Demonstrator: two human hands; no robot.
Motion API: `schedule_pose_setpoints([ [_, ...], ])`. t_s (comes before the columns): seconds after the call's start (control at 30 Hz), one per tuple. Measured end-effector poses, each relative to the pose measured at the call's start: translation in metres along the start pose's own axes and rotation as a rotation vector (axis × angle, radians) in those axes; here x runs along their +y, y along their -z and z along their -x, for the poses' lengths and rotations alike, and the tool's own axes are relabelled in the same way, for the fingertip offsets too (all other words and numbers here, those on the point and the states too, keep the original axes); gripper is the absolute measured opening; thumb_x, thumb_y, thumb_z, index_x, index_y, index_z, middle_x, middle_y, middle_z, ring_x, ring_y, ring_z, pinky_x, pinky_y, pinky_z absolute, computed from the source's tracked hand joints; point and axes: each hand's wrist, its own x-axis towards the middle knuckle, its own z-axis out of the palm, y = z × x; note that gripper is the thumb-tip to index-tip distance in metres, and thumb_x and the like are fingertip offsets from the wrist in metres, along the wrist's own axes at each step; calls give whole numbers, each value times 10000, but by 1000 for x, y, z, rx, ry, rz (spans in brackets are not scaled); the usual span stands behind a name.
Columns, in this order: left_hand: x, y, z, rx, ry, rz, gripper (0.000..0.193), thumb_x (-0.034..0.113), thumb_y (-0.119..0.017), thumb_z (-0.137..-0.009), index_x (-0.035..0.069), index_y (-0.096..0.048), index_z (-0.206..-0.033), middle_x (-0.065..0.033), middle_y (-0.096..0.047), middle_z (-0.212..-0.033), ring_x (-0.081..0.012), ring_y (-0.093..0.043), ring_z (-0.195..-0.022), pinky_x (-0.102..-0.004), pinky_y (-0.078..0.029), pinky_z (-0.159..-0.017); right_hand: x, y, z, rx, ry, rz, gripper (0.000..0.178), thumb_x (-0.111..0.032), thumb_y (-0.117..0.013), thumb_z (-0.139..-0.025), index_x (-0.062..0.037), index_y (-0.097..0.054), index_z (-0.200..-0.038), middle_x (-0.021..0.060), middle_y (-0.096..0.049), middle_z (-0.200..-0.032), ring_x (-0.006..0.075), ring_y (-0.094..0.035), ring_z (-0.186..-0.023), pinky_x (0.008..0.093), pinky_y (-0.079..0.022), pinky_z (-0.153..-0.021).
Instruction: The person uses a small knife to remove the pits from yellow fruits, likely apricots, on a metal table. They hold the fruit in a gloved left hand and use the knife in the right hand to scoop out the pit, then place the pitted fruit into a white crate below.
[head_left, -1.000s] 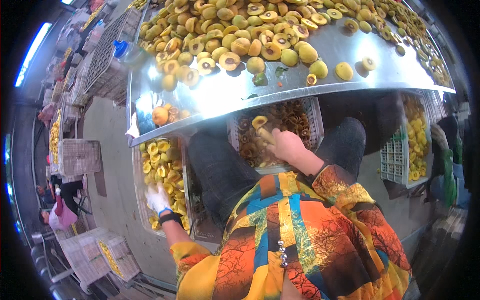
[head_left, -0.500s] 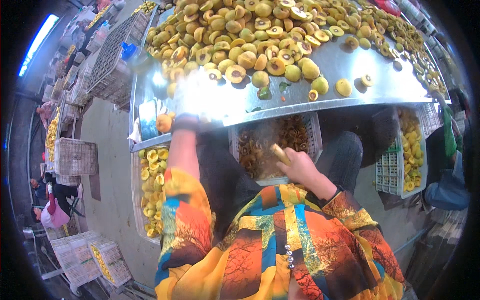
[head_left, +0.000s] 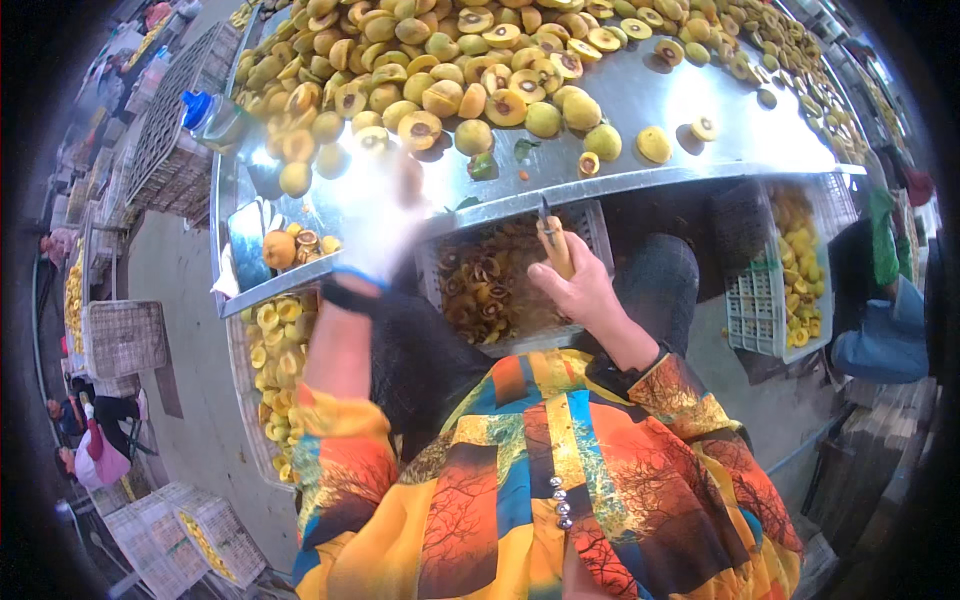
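My left hand [head_left: 385, 225], in a white glove and smeared by motion, is over the near edge of the metal table [head_left: 620, 175]. A blurred brownish-orange shape is at its fingertips; whether the hand grips it cannot be made out. My right hand [head_left: 585, 290] is closed around the wooden handle of a small knife [head_left: 553, 240], its short dark blade pointing up at the table edge. Halved yellow stone fruit [head_left: 420, 130] are heaped across the table. Below, between my knees, a crate [head_left: 605, 250] contains brown, pit-like pieces.
Hollowed yellow halves fill a crate [head_left: 248, 395] by my left leg and another crate [head_left: 755, 315] at the right. A blue-capped bottle [head_left: 210, 118] is at the table's left side, with several fruit pieces [head_left: 300, 247] near its corner. Other people sit at the far left and right.
My left hand has blurred across the table edge, its wrist now lower. My right hand has turned the knife upward, so its blade shows. The whole view has shifted slightly.
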Motion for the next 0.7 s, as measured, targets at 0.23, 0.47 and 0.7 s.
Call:
schedule_pose_setpoints([
  [0.23, 79, -9, 76, -131, 124, 437, 683, 69, -657, -718, 54, -350, -1328, -153, -492, -1205, -262, -554, -1043, -319, -460, -893, -8, -40, -21, -108, 167, -224, 473, -268, -639, -808, 27, -454, -1128, 108, -595, -912, 190, -595, -817, 297, -473, -744],
  [0.47, 84, -33, 84, -29, 899, 1788, 411, 389, -418, -947, 19, -531, -1084, -68, -576, -953, -155, -569, -867, -284, -478, -759, -18, -42, -12, -87, 231, 12, 417, -260, -602, -830, 10, -449, -1108, 181, -619, -773, 326, -633, -695, 393, -486, -603],
  [0.7, 84, -45, 82, 297, 920, 1588, 394, 377, -405, -953, 15, -532, -1043, -84, -580, -915, -157, -581, -807, -282, -496, -711, -41, -25, 15, -185, 29, 339, 347, -312, -552, -861, 3, -427, -936, 261, -591, -768, 442, -580, -754, 486, -462, -638],
])
